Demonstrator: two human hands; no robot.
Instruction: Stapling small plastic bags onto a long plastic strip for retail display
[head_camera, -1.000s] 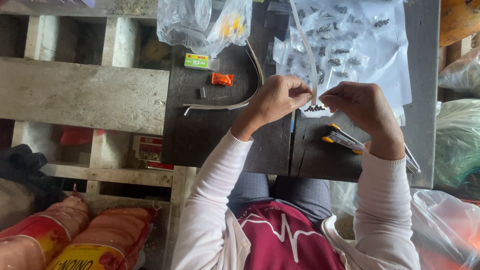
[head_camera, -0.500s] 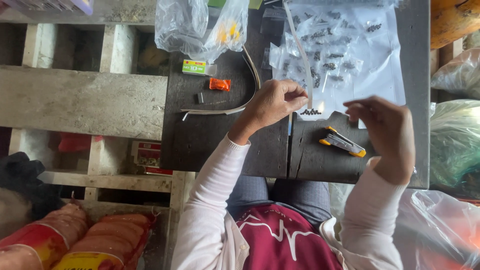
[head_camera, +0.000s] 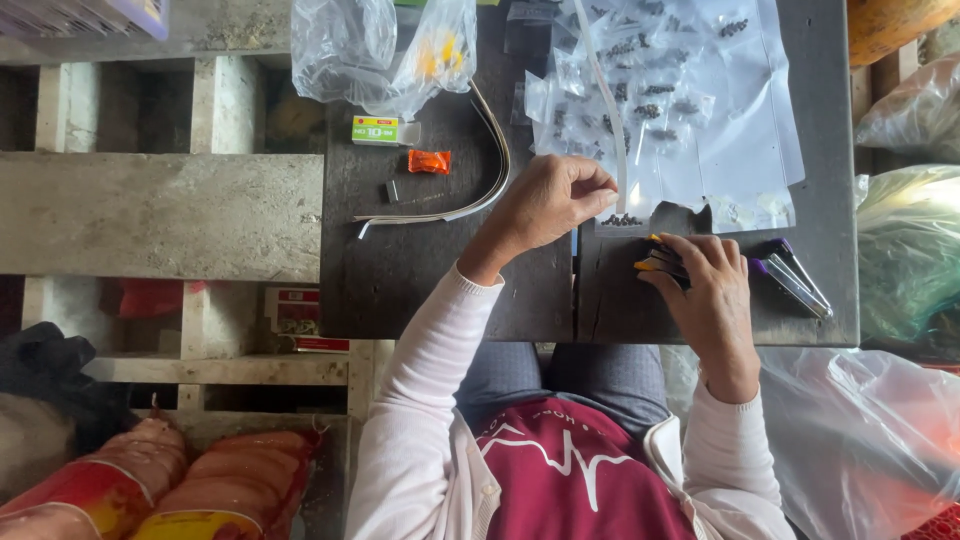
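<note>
Fingers of both hands work over small packets on a dark table.

Head view: fingertips of the left hand (head_camera: 550, 203) are pressed together, pinching the top edge of a small clear bag of dark beads (head_camera: 622, 218), which lies on the dark wooden table (head_camera: 430, 270) just below a spread of similar clear packets (head_camera: 690, 110). The right hand (head_camera: 708, 290) rests palm-down with its fingers laid over a yellow-and-black tool (head_camera: 660, 262); whether they grip it I cannot tell. Just to the right of that hand lies a dark stapler-like tool (head_camera: 795, 275) with metal arms. Further left on the table are an orange wrapper (head_camera: 429, 161), a small green-and-yellow box (head_camera: 376, 130) and a curved strip (head_camera: 480, 185). A crumpled clear plastic bag (head_camera: 370, 50) sits at the table's far edge.
</note>
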